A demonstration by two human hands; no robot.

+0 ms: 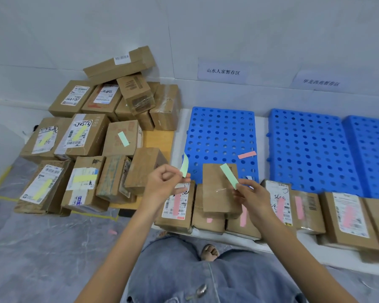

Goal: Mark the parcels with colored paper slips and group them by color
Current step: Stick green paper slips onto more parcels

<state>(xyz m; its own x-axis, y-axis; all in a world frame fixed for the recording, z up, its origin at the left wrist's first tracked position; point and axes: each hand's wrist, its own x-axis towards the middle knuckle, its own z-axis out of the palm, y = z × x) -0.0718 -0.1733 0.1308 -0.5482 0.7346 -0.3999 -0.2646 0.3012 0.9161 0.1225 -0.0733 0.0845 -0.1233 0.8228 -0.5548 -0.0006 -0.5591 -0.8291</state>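
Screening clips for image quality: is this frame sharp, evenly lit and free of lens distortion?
Head view: soft even light, no strong glare; wide-angle lens bows the blue pallets; left hand, right hand and the green slips they pinch are slightly blurred; right wall sign too soft to read.

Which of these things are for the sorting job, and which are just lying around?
For the job: curled green slip in the left hand; flat green slip in the right hand; top brown parcel; yellow-slipped parcels; pink-slipped parcels.
Lying about: loose pink slip on the blue pallet; pink scrap on the floor.
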